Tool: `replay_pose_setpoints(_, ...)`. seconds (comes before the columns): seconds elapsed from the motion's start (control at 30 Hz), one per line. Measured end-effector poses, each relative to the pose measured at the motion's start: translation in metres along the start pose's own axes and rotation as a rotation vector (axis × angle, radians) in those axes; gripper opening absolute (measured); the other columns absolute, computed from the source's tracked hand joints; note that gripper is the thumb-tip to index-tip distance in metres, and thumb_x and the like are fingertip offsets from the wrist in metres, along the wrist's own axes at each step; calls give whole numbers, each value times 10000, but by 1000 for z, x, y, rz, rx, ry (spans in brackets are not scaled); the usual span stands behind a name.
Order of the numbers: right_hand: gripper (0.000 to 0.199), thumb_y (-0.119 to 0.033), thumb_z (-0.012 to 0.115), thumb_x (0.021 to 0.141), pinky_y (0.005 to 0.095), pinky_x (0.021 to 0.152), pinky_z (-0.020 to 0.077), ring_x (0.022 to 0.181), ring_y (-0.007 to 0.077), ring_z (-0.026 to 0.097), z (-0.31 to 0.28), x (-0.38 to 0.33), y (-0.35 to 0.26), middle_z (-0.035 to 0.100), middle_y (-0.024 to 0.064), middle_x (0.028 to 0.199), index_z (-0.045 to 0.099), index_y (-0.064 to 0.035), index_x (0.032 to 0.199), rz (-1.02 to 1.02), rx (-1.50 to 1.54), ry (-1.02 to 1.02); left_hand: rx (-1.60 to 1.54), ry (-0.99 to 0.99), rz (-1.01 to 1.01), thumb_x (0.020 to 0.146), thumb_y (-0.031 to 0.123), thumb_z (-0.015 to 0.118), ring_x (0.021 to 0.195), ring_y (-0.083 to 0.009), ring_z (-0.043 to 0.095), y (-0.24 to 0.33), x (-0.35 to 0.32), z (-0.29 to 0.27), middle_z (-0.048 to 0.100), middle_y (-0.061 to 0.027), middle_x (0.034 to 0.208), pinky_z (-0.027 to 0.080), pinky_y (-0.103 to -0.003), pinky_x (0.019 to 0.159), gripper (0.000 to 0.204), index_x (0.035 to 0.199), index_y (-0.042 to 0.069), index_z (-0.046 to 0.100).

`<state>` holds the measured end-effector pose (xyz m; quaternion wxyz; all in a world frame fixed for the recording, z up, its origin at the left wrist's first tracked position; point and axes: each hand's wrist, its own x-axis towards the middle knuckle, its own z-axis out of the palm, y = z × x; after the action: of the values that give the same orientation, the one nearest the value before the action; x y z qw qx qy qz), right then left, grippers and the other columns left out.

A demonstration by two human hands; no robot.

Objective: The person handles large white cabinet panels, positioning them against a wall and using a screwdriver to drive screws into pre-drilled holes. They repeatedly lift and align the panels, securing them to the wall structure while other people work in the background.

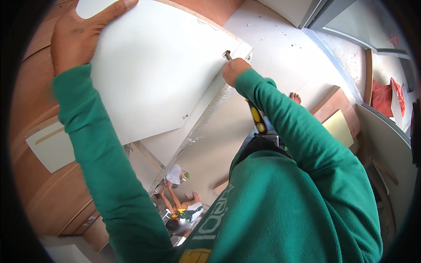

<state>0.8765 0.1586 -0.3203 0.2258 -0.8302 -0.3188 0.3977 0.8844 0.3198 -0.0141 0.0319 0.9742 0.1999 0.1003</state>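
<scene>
Two bare hands are seen at a white panel (149,74), which fills the upper middle of the view. The left hand (76,33), at eleven o'clock, is laid open against the panel's upper left edge, its grip spread flat with the thumb across the face. The right hand (233,70), at one o'clock, has its grip clamped on a screwdriver (228,55) whose tip is set at the panel's right edge. A yellow-and-black tool (257,118) is seen below the right forearm. Brown wooden boards (48,193) lie at eight o'clock.
</scene>
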Motion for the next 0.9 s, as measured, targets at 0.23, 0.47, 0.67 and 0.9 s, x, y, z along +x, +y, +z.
replay_pose_setpoints(0.23, 385, -227, 454, 993, 441, 871, 564, 956, 400, 701, 1, -29, 4, 725, 230, 1002, 717, 48, 1054, 177, 348, 100, 47, 5, -34, 726, 428, 887, 685, -224, 717, -1, -9, -6, 729, -184, 879, 605, -317, 680, 666, 1123, -53, 654)
replay_pose_setpoints(0.47, 526, -355, 383, 1015, 456, 952, 515, 1034, 440, 661, -18, -40, 32, 686, 292, 1082, 676, 80, 1060, 67, 416, -14, 97, -23, -53, 736, 438, 877, 687, -220, 717, -9, 1, -2, 733, -172, 882, 599, -319, 696, 637, 1109, -35, 669)
replay_pose_setpoints(0.67, 582, -432, 359, 1041, 440, 852, 519, 896, 360, 662, 19, -27, 29, 698, 219, 966, 691, 45, 1013, 153, 717, 166, 37, 2, -63, 710, 482, 882, 688, -221, 724, -2, 6, -1, 738, -170, 873, 603, -324, 692, 659, 1081, -24, 679)
replay_pose_setpoints(0.9, 516, -443, 395, 1037, 380, 543, 501, 608, 264, 611, 12, -20, 12, 666, 117, 772, 679, -16, 978, 282, 1170, -112, 4, 26, -51, 691, 517, 891, 639, -225, 729, -10, -6, 2, 740, -171, 824, 616, -329, 645, 678, 1053, -17, 684)
